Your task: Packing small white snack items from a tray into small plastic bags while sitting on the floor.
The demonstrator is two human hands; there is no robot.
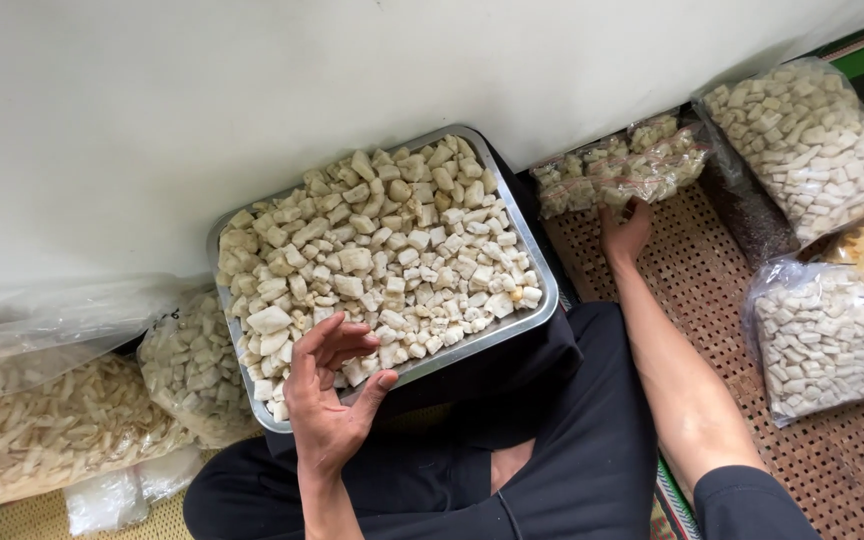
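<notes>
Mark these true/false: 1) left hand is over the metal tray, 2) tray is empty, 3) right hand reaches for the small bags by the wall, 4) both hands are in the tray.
1) True. The left hand is at the near edge of the metal tray, fingers curled over the pale pieces.
2) False. The tray is heaped with pale, chunky pieces.
3) True. The right hand touches the small filled bags beside the wall.
4) False. Only the left hand is at the tray; the right hand is out on the woven mat.
</notes>
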